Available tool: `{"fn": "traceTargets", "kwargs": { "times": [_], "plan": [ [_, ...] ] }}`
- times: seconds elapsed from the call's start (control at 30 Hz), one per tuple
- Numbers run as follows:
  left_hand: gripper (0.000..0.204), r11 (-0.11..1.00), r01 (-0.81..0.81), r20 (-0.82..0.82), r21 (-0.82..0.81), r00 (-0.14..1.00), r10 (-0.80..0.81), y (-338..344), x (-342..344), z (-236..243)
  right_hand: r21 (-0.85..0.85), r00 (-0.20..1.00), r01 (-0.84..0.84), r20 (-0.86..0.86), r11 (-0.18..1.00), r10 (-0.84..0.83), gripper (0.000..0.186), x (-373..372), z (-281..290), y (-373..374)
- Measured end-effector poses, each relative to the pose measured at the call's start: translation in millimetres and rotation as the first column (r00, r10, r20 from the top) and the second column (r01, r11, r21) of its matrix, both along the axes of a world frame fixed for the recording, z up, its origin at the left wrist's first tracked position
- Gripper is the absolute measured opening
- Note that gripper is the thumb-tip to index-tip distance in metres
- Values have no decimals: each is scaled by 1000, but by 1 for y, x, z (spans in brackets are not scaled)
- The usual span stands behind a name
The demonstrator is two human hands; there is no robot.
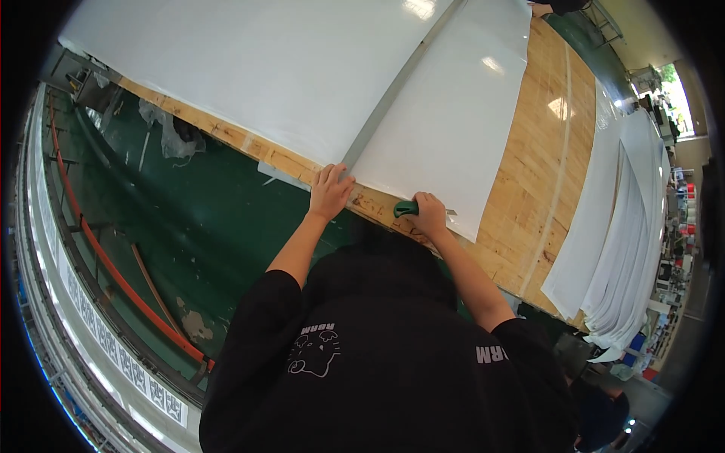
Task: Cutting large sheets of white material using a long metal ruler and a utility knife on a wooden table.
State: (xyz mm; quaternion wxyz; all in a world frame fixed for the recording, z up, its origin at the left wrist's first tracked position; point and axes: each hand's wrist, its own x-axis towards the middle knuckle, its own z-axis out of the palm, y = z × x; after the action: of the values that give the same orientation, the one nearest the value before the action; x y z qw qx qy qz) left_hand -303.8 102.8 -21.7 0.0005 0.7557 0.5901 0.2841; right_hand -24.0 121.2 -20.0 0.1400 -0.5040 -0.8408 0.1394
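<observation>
My left hand [331,192] is at the near end of a long grey straightedge [384,106], its fingers and thumb closed over that end at the table's edge. The straightedge runs away from me across glossy white sheeting [249,72]. Off to the right, my right hand [430,215] is closed around a green-handled utility knife [405,208]. Its rounded handle sticks out to the left of the fist, and a small grey tip shows on the other side. This hand is over the near edge of the white sheet, apart from the straightedge.
The wooden table [529,166] shows bare to the right of the sheet. Farther right lie stacked white sheets [604,257]. Another person's hand [541,10] touches the far corner. At left are a green floor [226,204], an orange rail [113,272] and crumpled clear plastic [170,128].
</observation>
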Motion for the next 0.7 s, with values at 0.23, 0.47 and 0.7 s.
{"fn": "traceTargets", "kwargs": {
  "times": [0.23, 0.47, 0.7],
  "plan": [
    [15, 951, 256, 87, -176, 966, -244, -6, 5, -11, -52, 1000, -21, -17, 998, 20, 33, 1, 0, 3],
    [24, 687, -140, 331, -713, 797, 505, -21, 81, -5, -2, 991, -131, -1, 991, 131, 27, -1, -2, 4],
    [35, 645, 374, 486, -667, -437, 757, 3, 121, -18, -89, 988, -146, -64, 985, 141, 24, 2, 12, 4]
  ]
}}
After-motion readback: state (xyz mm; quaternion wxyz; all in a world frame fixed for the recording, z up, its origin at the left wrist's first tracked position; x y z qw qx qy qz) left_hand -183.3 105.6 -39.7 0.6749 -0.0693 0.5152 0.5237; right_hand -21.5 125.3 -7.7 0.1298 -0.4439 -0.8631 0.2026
